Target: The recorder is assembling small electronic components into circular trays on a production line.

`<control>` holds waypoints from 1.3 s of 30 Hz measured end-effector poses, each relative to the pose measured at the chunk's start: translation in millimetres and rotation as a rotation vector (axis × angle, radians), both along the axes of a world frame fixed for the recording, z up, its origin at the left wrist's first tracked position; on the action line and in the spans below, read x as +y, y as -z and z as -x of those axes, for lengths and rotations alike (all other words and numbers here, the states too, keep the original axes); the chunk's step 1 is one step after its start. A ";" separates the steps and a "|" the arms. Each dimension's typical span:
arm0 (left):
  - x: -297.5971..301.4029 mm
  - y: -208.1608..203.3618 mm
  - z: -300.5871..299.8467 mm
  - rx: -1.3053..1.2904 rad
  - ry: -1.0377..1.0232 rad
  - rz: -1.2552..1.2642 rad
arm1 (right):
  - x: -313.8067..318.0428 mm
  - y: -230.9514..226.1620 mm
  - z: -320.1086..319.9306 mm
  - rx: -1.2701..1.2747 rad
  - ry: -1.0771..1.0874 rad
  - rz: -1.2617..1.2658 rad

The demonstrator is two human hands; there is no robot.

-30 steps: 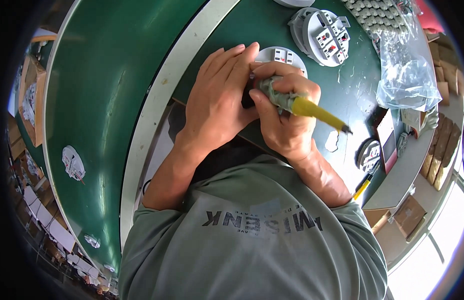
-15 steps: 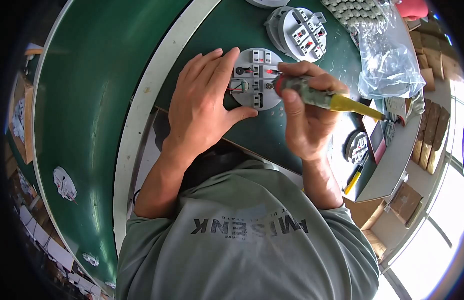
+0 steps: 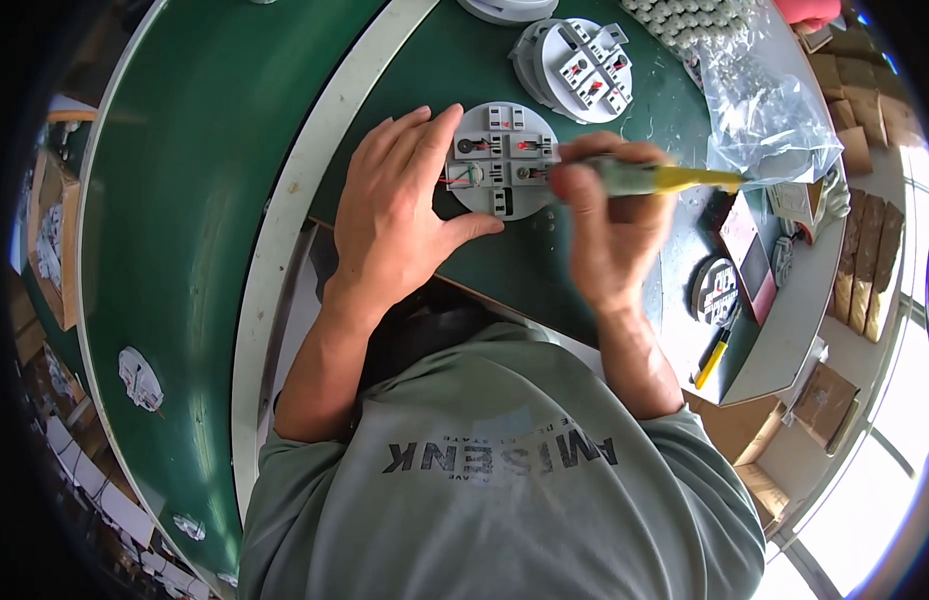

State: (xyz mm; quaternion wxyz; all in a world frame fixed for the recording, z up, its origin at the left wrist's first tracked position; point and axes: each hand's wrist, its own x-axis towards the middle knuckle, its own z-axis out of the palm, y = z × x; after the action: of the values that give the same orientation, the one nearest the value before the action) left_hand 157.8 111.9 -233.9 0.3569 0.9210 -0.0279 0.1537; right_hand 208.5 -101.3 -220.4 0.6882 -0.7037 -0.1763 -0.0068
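Head view, left hand: the left hand lies flat with fingers spread on the green table; its fingertips and thumb press against the left rim of the round grey disc, steadying it rather than closing around it

Head view, right hand: the right hand is closed around the screwdriver, which has a yellow and green handle; the shaft runs roughly level, its tip at the right side of the disc; the hand is blurred, so the exact spot the tip meets cannot be told

Head view, disc: it lies flat on the table just in front of the person, between the two hands; its face carries pale grey blocks in a cross, with small red and dark spots and thin wires on the left part

Head view, second disc: a like grey disc with raised blocks lies further back and to the right, apart from the first

Head view, packages: a clear plastic bag, crumpled, lies at the right back of the table, near the screwdriver's handle end; a tray of small pale round pieces sits behind it; flat brown cardboard boxes stand stacked along the far right edge

Head view, labels: a round black plate with a small red mark lies right of the right wrist; a yellow-handled tool lies just below it

Head view, belt: a white band curves along the table left of the left hand; small white parts lie on the green strip beyond it
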 end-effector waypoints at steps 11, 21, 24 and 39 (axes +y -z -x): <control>-10.5 0.0 -9.8 0.004 0.034 -0.027 | -48.4 -37.6 -13.8 -0.578 0.266 0.865; -16.4 -1.1 -16.1 0.009 0.029 -0.042 | -16.7 -21.7 -36.3 -0.242 -0.137 0.715; -14.6 -1.6 -16.0 0.015 0.029 -0.040 | -9.8 -21.1 -33.0 -0.214 -0.101 0.719; -17.6 3.0 -22.6 0.004 0.093 -0.073 | -152.9 -44.7 -93.5 -0.236 0.860 0.377</control>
State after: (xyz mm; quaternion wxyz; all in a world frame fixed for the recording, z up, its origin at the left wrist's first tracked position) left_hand 180.4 94.3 -236.9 0.3297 0.9315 -0.0755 0.1338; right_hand 302.0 -254.3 -175.7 0.4588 -0.8197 0.0557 -0.3383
